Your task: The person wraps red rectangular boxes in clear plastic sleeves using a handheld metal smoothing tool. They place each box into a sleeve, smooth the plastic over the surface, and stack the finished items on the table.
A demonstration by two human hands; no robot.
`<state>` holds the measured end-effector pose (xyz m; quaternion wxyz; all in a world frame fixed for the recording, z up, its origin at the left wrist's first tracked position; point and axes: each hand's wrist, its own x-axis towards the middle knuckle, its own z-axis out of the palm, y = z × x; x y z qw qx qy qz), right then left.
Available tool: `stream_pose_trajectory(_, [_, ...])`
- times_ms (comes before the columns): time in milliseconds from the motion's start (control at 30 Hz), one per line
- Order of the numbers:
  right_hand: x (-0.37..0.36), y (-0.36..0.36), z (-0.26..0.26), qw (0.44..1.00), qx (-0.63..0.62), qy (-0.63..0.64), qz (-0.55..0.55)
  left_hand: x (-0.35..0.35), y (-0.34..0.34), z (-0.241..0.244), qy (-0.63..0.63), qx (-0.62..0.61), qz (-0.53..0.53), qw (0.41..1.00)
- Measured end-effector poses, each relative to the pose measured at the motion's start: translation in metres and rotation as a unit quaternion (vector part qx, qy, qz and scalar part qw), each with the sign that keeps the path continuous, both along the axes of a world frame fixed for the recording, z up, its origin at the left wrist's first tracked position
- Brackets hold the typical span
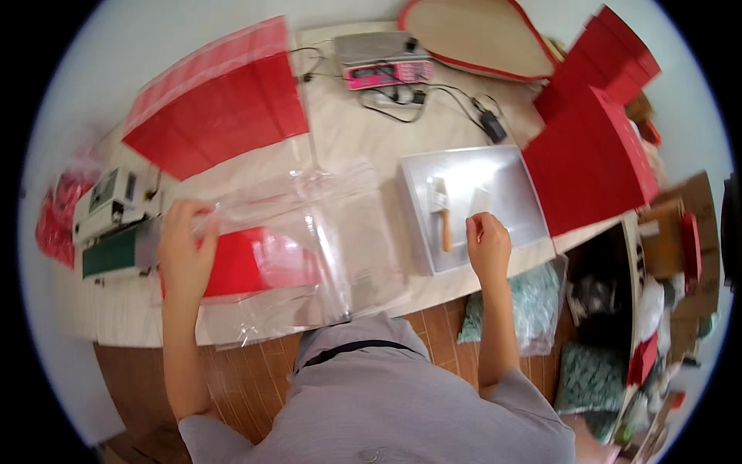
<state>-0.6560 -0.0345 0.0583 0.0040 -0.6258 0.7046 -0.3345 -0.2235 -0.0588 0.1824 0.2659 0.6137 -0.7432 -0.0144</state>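
My left hand (188, 249), blurred, is at the left edge of a clear plastic bag (342, 278), its curled fingers and thumb on the film. A glossy red flat piece (237, 264) lies beneath or inside the film; I cannot tell which. Over a pale grey plastic tray (417, 232), my right hand (490, 243) is closed at the lower end of a scraper with a pale blade (480, 200). The hand hides the scraper's handle. To its left in the tray lies a putty knife (445, 226) with a wooden handle.
Red boxes stand at the back left (232, 116) and right (585, 162). A scale with a pink panel (388, 72) and tangled cables sit at the back. At far left is a white and green machine (110, 249). Bagged green material (533, 313) is below the table's right edge.
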Motion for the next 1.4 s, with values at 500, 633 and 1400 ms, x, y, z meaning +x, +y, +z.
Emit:
stream_pose_trajectory(500, [-0.051,-0.008,-0.143,0.939,0.216,0.036,-0.263,-0.077,0.02,-0.001,-0.043,0.1,0.152,0.982])
stream_pose_trajectory(633, [-0.058,-0.016,-0.152,0.948,0.178,-0.03,-0.261,-0.078,0.017,-0.001,-0.054,0.131,0.187,0.972])
stream_pose_trajectory(1400, [0.113,-0.057,0.08,0.848,0.079,-0.039,0.522,-0.018,0.016,-0.045,0.063,0.077,0.128,0.987])
